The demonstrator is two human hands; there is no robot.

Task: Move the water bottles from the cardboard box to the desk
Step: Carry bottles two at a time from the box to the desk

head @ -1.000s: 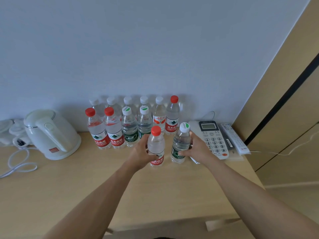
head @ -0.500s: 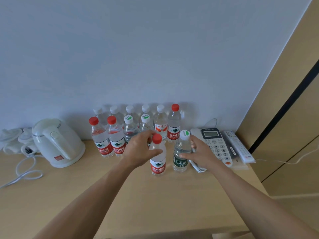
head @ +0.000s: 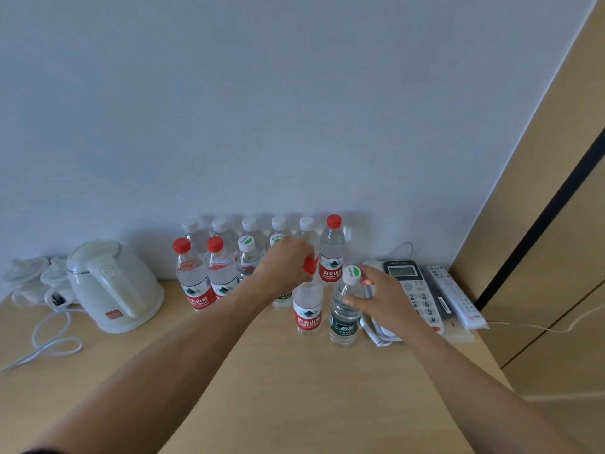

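Two water bottles stand upright at the front of the wooden desk (head: 294, 388): a red-label bottle (head: 307, 311) and, right beside it, a green-label bottle (head: 343, 322) with a white cap. My left hand (head: 288, 267) is closed over the red cap of the red-label bottle. My right hand (head: 383, 298) curls around the neck of the green-label bottle, thumb on its shoulder. Behind them, two rows of several bottles (head: 209, 276) stand against the wall. The cardboard box is out of view.
A white electric kettle (head: 111, 286) stands at the left with white cables (head: 49, 342) beside it. A desk phone (head: 412, 290) and a white remote (head: 455, 298) lie at the right, next to a wooden panel (head: 540, 224).
Both hands have slid up from the bottles' bodies to their tops. The two front bottles now rest on the desk, a little nearer the rows.
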